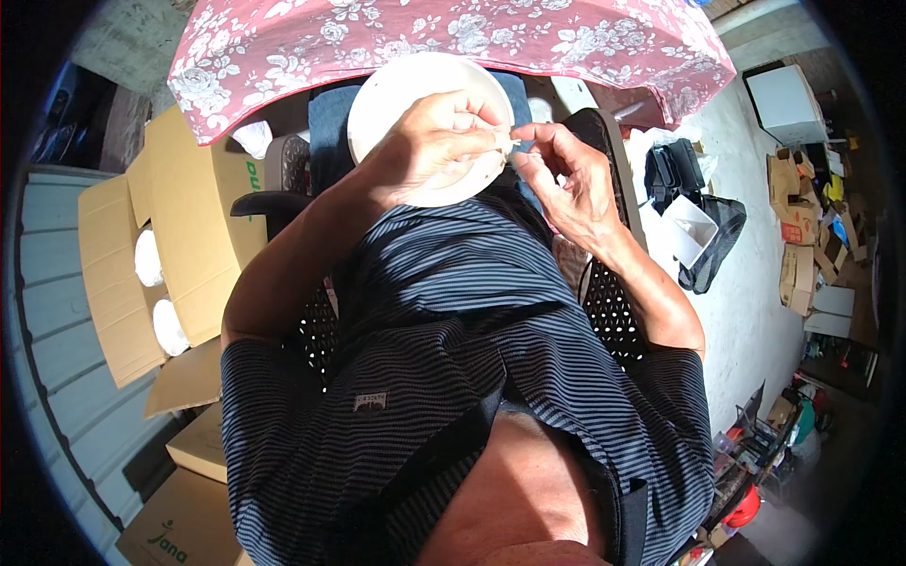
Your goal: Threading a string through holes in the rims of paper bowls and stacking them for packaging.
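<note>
A round white bowl (396,85) rests over my lap in bright sunlight. My left hand (439,141) is above it, thumb and fingers closed in a pinch on a small pale piece (503,141) whose kind I cannot make out. From the right, my right hand (573,184) meets it at the bowl's right rim, thumb and forefinger closed close against the same piece. Whether the right fingertips grip it or something tinier is too small to tell. Below my left hand, a few small specks show on the bowl's near right inside.
A table with a pink flowered cloth (453,28) stands just ahead. Cardboard boxes (189,226) are on my left. To my right, a black bag (713,236) and a white container (689,229) lie on the floor. The chair's armrest (269,203) is beside my left forearm.
</note>
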Demonstrator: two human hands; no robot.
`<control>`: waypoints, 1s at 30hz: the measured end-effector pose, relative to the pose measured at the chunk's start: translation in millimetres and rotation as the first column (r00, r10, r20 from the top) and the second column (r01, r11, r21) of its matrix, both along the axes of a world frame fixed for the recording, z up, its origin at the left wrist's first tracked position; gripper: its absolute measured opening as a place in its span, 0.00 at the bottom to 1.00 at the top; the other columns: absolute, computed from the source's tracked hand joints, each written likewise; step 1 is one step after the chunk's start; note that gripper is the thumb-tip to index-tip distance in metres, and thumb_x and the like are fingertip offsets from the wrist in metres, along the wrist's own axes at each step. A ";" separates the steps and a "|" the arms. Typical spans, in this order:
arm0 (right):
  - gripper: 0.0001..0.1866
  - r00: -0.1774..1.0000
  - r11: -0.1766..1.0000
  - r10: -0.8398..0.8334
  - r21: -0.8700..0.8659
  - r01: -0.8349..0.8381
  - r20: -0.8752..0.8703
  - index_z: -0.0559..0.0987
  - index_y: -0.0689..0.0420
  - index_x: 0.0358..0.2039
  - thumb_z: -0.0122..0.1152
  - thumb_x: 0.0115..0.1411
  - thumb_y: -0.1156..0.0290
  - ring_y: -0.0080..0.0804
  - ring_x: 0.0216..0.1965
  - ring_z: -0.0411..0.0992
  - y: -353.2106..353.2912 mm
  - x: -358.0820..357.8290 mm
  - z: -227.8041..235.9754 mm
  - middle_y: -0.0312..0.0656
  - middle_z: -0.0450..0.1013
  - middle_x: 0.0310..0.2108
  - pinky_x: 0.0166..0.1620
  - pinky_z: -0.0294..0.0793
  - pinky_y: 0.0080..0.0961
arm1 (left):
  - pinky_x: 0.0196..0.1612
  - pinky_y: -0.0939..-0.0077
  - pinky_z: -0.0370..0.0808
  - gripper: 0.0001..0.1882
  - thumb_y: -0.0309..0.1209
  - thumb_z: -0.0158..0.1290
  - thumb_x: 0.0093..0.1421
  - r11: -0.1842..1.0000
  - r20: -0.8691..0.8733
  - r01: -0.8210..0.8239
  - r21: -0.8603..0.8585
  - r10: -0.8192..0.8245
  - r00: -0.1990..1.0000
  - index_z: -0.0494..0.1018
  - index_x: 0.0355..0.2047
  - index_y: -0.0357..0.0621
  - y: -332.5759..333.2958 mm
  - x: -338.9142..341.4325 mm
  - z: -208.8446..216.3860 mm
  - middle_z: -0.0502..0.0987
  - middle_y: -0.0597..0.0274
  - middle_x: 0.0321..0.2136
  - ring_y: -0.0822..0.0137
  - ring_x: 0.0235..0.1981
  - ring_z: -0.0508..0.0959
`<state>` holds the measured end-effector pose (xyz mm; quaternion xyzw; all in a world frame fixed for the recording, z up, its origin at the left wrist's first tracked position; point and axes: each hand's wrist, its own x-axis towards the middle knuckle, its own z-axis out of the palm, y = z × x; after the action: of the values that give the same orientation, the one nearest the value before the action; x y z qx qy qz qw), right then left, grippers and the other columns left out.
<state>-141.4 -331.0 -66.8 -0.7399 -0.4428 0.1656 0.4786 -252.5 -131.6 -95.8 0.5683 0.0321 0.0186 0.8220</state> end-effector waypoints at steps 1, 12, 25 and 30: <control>0.10 0.995 1.000 0.005 -0.003 -0.004 0.095 0.82 0.62 0.42 0.69 0.63 0.72 0.17 0.23 0.67 -0.3 0.2 0.4 0.33 0.71 0.22 0.27 0.68 0.20 | 0.34 0.86 0.71 0.13 0.28 0.57 0.67 1.000 0.004 0.006 -0.002 -0.006 1.000 0.74 0.48 0.33 0.1 0.0 -0.1 0.81 0.59 0.37 0.79 0.34 0.76; 0.06 0.973 0.998 0.051 -0.051 -0.041 0.224 0.82 0.62 0.32 0.65 0.63 0.72 0.28 0.22 0.75 -1.8 6.7 -1.7 0.44 0.77 0.23 0.27 0.72 0.28 | 0.47 0.80 0.76 0.12 0.28 0.56 0.69 0.984 0.084 -0.043 0.174 0.028 0.996 0.73 0.49 0.35 5.7 0.7 -4.6 0.80 0.61 0.40 0.74 0.42 0.79; 0.08 0.986 0.956 0.150 -0.244 -0.165 -0.080 0.78 0.65 0.31 0.59 0.66 0.73 0.12 0.25 0.63 -6.1 23.2 9.3 0.27 0.71 0.23 0.29 0.63 0.18 | 0.51 0.76 0.77 0.12 0.27 0.53 0.69 0.949 0.040 -0.037 0.313 0.026 0.999 0.72 0.51 0.35 23.4 2.0 -6.1 0.80 0.55 0.44 0.67 0.45 0.80; 0.07 0.930 0.972 0.137 -0.134 -0.192 -0.341 0.80 0.58 0.29 0.60 0.65 0.71 0.08 0.22 0.61 -8.4 33.2 20.4 0.24 0.69 0.22 0.26 0.59 0.15 | 0.53 0.74 0.75 0.13 0.28 0.51 0.70 0.889 0.063 -0.021 0.457 -0.009 0.998 0.74 0.50 0.34 23.4 2.0 9.8 0.79 0.57 0.43 0.67 0.46 0.80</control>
<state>-108.2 -339.3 -46.4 -0.6992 -0.4019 0.3624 0.4672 -250.5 -108.2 -86.1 0.7449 0.0026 0.0463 0.6655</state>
